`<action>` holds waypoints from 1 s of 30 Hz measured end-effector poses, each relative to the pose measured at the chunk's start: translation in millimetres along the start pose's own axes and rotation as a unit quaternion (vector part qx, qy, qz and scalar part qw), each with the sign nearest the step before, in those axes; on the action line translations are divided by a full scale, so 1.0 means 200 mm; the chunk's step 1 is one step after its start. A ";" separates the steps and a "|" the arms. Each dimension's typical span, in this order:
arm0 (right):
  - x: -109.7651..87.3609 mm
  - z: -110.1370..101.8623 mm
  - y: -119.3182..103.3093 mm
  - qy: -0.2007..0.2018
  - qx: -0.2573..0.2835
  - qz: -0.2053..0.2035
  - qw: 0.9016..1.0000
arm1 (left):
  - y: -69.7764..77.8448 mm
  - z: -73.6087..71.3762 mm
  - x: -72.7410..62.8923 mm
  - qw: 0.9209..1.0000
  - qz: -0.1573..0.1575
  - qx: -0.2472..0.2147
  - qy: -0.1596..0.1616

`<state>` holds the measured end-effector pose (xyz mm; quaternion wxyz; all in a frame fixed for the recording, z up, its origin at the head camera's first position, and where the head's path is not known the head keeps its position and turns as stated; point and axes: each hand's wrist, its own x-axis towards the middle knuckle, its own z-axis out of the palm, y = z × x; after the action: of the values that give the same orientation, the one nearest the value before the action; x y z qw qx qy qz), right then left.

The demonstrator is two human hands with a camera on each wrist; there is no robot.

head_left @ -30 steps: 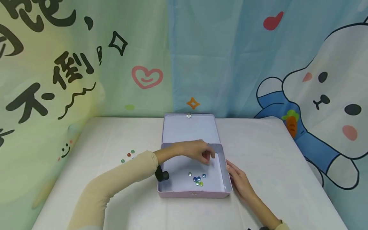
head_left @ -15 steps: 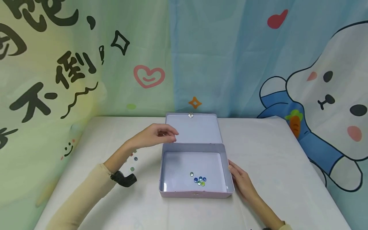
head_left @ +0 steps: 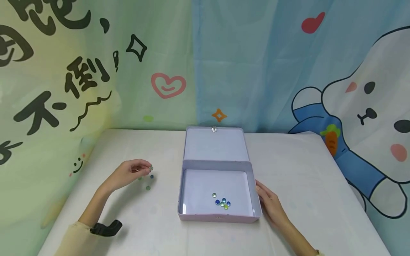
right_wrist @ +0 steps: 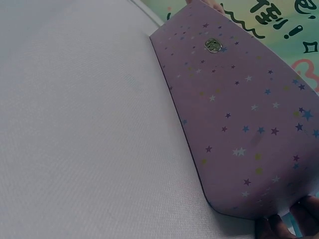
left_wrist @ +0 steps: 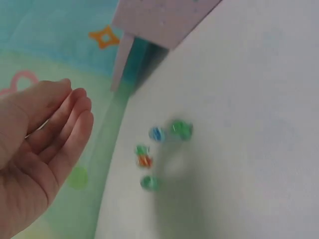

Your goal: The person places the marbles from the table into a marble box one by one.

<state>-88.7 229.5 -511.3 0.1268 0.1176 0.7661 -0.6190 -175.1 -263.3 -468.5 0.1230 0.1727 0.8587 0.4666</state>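
My left hand [head_left: 129, 173] hovers at the left over several small glass marbles on the table. In the left wrist view its thumb tip lies near loosely bent fingers [left_wrist: 82, 119], with nothing visible between them. Below lie a blue marble [left_wrist: 157, 134], an orange marble [left_wrist: 145, 161] and green marbles [left_wrist: 182, 129]. My right hand [head_left: 270, 203] rests against the outer right wall of a pinkish-lilac tin box [head_left: 221, 217], its fingertips touching the side. Inside the box, near the front, sit several blue, green and yellow-green marbles [head_left: 226, 207]. The right palm is hidden.
The box's hinged lid [head_left: 216, 144] is folded back towards the curtain [head_left: 224, 64]. A white cloth covers the table [head_left: 298, 160]. Stars and a metal clasp [right_wrist: 213, 46] mark the box's front.
From above the box, my left hand has swung left and then come down near the loose marbles. The right hand has stayed at the box's side.
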 end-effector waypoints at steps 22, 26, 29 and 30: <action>0.00 0.00 0.00 -0.008 0.007 -0.013 1.000 | -0.18 0.02 -0.10 0.979 -0.032 0.188 0.066; 0.00 0.00 0.01 -0.005 0.009 -0.010 1.000 | -0.18 0.03 -0.09 0.978 -0.028 0.198 0.064; 0.00 0.00 0.01 -0.002 0.011 -0.011 1.000 | -0.17 0.04 -0.08 0.976 -0.022 0.207 0.062; 0.01 0.00 0.01 -0.002 0.012 -0.012 1.000 | -0.17 0.04 -0.08 0.976 -0.022 0.210 0.061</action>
<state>-89.3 229.4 -513.1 0.1193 0.1090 0.7600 -0.6295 -163.7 -282.1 -501.0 0.0416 0.1471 0.9468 0.2831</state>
